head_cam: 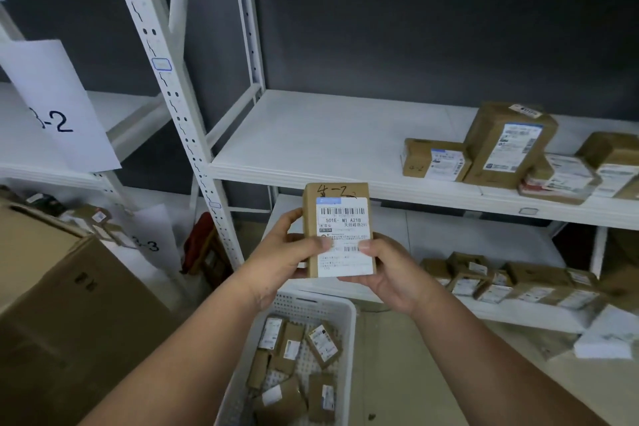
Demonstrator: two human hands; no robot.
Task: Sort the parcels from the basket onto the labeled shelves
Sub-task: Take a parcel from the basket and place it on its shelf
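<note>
Grip: left hand (289, 245) and right hand (387, 266) both clasp the parcel (338, 230), thumbs on its label.
Parcel: upright above the basket (340, 313), label toward the camera, probably for reading "4-2".
Shelf (311, 135): holds a box (434, 159) marked alike, the likely destination.

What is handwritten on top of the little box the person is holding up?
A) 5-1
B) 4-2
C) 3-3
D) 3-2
B: the parcel, held between the left hand and right hand, has "4-2" written in dark marker on its brown cardboard just above the white shipping label.
</note>
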